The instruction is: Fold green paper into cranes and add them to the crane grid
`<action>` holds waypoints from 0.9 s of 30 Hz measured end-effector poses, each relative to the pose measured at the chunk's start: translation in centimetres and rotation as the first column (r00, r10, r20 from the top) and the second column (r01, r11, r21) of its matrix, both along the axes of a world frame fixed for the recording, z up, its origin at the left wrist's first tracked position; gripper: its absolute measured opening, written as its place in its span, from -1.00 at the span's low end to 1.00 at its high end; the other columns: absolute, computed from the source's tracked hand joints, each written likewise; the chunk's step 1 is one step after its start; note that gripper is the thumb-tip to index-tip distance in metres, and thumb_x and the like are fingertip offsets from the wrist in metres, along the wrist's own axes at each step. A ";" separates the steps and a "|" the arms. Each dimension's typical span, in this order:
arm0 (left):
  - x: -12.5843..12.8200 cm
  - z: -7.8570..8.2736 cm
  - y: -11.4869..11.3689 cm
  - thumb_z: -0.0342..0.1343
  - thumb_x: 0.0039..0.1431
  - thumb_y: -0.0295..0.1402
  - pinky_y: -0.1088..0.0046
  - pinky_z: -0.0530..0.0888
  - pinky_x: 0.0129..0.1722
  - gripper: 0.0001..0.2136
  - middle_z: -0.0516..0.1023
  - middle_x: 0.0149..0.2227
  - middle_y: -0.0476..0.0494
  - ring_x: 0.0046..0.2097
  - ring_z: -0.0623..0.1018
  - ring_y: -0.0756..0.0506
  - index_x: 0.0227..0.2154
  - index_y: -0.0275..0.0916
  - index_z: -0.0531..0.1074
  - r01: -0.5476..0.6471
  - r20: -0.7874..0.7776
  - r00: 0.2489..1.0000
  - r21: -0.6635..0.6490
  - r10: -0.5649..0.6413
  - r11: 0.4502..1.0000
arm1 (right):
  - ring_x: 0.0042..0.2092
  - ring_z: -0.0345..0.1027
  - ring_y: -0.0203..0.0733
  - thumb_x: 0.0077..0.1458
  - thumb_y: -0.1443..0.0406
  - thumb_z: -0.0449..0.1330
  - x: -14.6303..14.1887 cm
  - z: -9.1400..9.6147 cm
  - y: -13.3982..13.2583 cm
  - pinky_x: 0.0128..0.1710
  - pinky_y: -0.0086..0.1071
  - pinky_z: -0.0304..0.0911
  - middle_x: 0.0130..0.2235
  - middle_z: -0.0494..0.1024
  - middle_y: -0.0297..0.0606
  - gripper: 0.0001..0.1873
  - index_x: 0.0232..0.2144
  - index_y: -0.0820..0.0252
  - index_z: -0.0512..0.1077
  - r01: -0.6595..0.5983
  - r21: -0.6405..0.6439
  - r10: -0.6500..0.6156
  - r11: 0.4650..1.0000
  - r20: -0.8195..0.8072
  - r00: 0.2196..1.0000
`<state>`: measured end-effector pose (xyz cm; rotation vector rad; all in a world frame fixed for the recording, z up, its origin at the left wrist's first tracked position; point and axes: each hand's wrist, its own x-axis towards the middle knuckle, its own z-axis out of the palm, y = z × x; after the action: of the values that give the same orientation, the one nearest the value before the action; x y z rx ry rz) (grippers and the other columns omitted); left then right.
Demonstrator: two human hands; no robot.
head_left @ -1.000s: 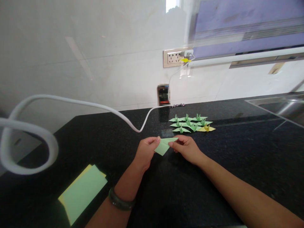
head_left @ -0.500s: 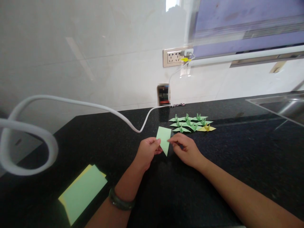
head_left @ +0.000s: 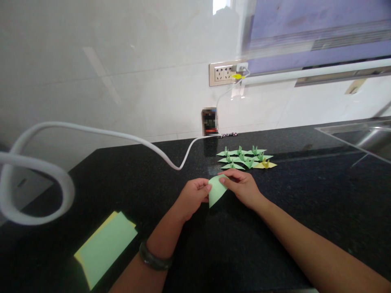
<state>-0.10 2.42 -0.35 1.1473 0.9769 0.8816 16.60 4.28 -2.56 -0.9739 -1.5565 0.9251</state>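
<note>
A light green sheet of paper (head_left: 216, 190) is held up between my two hands above the dark counter, its upper edge curved over and a corner pointing down. My left hand (head_left: 195, 195) pinches its left side, thumb on top. On the right side, my right hand (head_left: 241, 185) grips the paper with the thumb on the near face; the other fingers lie behind the upper edge. Just beyond stand several green paper cranes (head_left: 241, 158) in rows and one yellow paper crane (head_left: 265, 163) at the near right.
A stack of green and yellow paper (head_left: 106, 248) lies at the lower left of the black counter (head_left: 259, 260). A white cable (head_left: 146, 142) loops in from the left. Against the wall leans a blurred-out dark device (head_left: 210, 122), below a socket (head_left: 224, 73). A sink (head_left: 366, 136) is at far right.
My right hand has taken hold of the paper's upper right part, beside which it hovered before. The paper has turned and bent over, and sits slightly lower.
</note>
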 end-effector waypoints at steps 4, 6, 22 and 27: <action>-0.3 -0.3 0.4 0.06 -0.07 -0.25 0.47 0.36 -0.48 -0.73 0.44 -0.52 -0.11 -0.50 0.43 0.01 -0.36 -0.37 0.39 0.005 0.058 0.998 -0.044 -0.003 0.999 | -0.29 0.28 -0.27 -0.05 0.34 0.11 0.5 0.6 0.0 -0.30 -0.37 0.22 -0.34 0.39 -0.26 -0.80 -0.33 0.08 0.46 -0.095 0.238 0.055 0.967 0.170 0.984; -0.5 -0.5 0.6 0.04 -0.05 -0.24 0.46 0.36 -0.47 -0.72 0.44 -0.52 -0.13 -0.51 0.43 0.01 -0.34 -0.38 0.39 0.023 0.100 0.995 -0.064 -0.017 0.998 | -0.27 0.27 -0.28 -0.03 0.37 0.08 0.7 0.9 -0.2 -0.29 -0.37 0.22 -0.30 0.37 -0.26 -0.76 -0.29 0.03 0.45 -0.154 0.285 0.078 0.946 0.260 0.962; -0.7 -0.9 1.2 0.03 -0.03 -0.35 0.50 0.36 -0.51 -0.79 0.46 -0.55 -0.16 -0.52 0.46 -0.01 -0.37 -0.40 0.38 0.020 0.167 0.986 -0.137 0.003 0.990 | -0.19 0.20 -0.22 0.03 0.35 0.03 1.0 1.2 -0.3 -0.26 -0.34 0.18 -0.21 0.36 -0.20 -0.71 -0.18 0.03 0.39 -0.336 0.461 -0.050 0.821 0.644 0.763; -0.8 -1.0 1.2 0.04 -0.03 -0.35 0.49 0.37 -0.51 -0.79 0.46 -0.55 -0.16 -0.52 0.46 -0.01 -0.36 -0.40 0.38 0.009 0.173 0.985 -0.145 0.017 0.989 | -0.21 0.20 -0.24 0.05 0.33 0.01 0.9 1.5 -0.5 -0.27 -0.35 0.16 -0.23 0.37 -0.21 -0.74 -0.20 0.04 0.39 -0.346 0.447 -0.054 0.825 0.672 0.739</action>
<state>-0.86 3.59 -1.34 0.9291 0.8848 0.8838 17.49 3.76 -1.02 -0.7788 -2.3731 0.1519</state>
